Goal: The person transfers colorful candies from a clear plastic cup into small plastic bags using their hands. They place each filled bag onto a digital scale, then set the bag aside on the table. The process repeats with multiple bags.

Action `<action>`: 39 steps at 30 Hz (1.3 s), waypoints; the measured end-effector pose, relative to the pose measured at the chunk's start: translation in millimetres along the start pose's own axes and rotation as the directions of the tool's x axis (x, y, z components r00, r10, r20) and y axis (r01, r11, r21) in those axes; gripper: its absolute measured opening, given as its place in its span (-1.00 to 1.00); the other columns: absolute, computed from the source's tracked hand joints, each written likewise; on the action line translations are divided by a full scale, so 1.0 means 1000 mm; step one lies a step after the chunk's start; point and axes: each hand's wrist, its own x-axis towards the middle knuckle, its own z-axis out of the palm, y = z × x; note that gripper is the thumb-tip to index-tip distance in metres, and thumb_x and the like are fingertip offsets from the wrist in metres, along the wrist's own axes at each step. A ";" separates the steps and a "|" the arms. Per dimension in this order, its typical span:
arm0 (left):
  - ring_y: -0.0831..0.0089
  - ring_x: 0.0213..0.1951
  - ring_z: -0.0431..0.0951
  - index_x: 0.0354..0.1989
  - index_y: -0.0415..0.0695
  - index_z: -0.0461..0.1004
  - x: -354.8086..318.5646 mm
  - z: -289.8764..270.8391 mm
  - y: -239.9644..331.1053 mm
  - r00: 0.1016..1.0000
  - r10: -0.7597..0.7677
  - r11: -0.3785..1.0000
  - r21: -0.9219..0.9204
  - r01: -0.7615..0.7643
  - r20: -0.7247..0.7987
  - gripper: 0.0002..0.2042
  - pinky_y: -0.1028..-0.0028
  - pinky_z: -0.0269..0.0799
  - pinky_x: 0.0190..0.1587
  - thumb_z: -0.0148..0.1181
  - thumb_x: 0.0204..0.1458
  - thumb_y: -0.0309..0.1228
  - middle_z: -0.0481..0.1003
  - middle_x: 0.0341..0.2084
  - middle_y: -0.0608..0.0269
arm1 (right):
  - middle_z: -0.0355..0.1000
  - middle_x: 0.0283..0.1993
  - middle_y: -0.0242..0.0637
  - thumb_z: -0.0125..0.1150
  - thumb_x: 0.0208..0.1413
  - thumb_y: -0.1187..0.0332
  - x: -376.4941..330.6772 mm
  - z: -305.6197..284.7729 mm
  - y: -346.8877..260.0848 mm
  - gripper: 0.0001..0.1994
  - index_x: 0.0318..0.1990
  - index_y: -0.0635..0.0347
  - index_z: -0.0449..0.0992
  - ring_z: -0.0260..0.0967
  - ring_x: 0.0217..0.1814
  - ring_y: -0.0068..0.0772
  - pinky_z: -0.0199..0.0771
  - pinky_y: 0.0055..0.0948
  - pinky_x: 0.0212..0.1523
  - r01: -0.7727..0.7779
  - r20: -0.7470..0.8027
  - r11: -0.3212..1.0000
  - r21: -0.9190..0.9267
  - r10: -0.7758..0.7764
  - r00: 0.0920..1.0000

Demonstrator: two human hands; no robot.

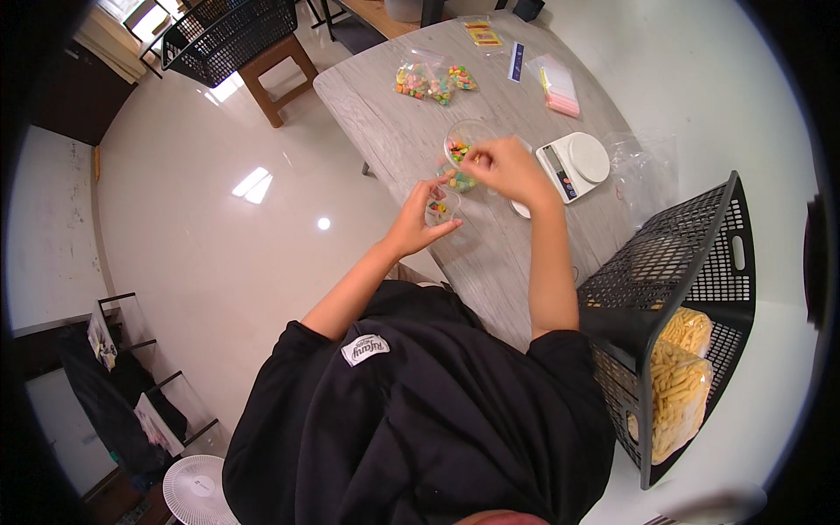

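My left hand is curled round a small clear plastic cup at the table's near left edge. A few coloured candies show inside it. My right hand reaches over a larger clear tub of bright candies, just beyond the cup. Its thumb and fingers are pinched together, and what they hold, if anything, is too small to make out. Paler candies show through clear plastic between my hands. Part of the tub is hidden behind my right fingers.
Candy bags lie farther back on the grey table. A white kitchen scale stands right of my right hand, near clear plastic bags. A black crate holding bagged yellow snacks is at the right. Pink-edged packaging lies at the back.
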 end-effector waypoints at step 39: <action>0.27 -0.02 0.37 0.14 -0.20 0.13 -0.004 0.007 -0.004 0.999 0.016 0.998 -0.064 -0.019 -0.038 -0.33 0.34 0.31 -0.01 0.33 -0.18 -0.37 0.26 -0.04 0.10 | 0.42 -0.51 0.00 0.26 -0.16 0.29 0.044 0.008 0.036 -0.76 -0.36 0.27 0.54 0.41 -0.45 -0.11 0.35 -0.26 -0.39 0.049 0.009 0.984 -0.171 -0.049 0.999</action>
